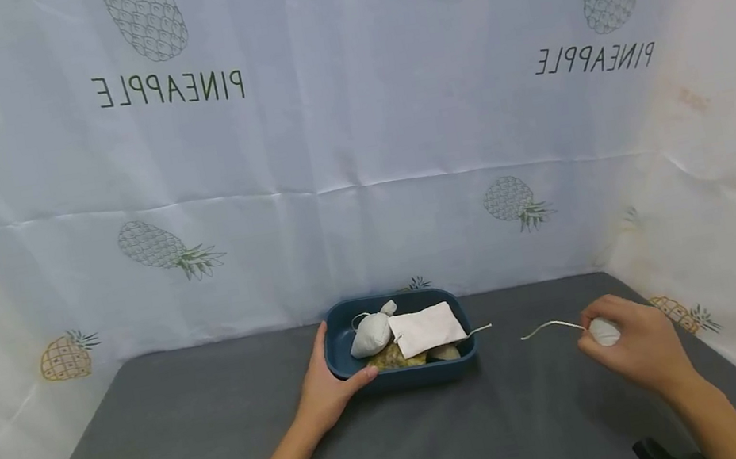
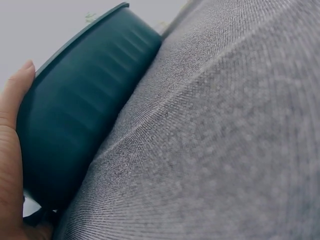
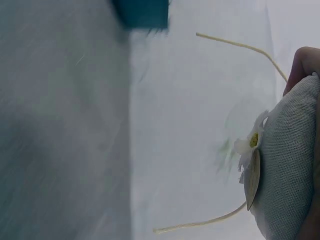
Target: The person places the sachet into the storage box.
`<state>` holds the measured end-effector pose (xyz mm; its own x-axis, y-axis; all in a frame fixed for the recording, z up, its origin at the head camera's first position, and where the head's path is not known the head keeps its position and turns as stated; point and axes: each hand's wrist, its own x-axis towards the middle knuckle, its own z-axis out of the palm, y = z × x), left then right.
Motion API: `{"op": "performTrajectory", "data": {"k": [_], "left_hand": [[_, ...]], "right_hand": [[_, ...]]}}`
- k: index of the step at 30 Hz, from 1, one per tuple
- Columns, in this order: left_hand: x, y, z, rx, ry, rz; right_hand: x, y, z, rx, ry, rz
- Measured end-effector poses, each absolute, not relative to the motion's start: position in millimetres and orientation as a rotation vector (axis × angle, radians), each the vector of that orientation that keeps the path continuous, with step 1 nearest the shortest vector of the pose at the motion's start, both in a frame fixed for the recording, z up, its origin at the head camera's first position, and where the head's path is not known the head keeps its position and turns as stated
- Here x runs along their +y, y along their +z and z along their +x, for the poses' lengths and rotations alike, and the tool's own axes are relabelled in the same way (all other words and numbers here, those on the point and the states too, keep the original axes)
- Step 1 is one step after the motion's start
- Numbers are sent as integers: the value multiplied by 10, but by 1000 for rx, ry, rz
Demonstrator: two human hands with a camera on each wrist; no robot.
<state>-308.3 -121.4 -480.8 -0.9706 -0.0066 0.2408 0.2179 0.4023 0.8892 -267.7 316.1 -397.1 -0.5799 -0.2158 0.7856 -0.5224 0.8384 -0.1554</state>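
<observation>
My left hand point(image 1: 327, 384) grips the left end of a dark blue plastic tub point(image 1: 402, 379), thumb over the front rim. In the left wrist view the ribbed tub wall point(image 2: 85, 95) fills the upper left beside the fingers. Inside the tub lie a tied pale pouch point(image 1: 372, 333), a flat off-white cloth bag point(image 1: 427, 328) and an olive-yellow bundle point(image 1: 395, 356). Off to the right, my right hand point(image 1: 638, 339) holds a small stuffed cloth sachet point(image 3: 287, 165) above the table. Thin cords trail from the sachet, and a small round disc point(image 3: 253, 180) sits against its cloth.
A dark grey cloth point(image 1: 218, 422) covers the table. Behind and at the sides hangs a white curtain point(image 1: 348, 104) printed with pineapples, close behind the tub. A cord point(image 1: 481, 329) sticks out over the tub's right rim.
</observation>
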Motion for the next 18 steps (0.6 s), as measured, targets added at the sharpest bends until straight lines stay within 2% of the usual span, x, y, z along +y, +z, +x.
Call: {"op": "performTrajectory", "data": {"k": [10, 18], "left_hand": [[-1246, -4812, -3082, -2432, -1614, -199], [-1215, -4779, -3061, -2461, -1578, -203]], "right_hand": [[2247, -3570, -3038, -2186, 542, 737], [1613, -3424, -3348, -2181, 581, 802]]}}
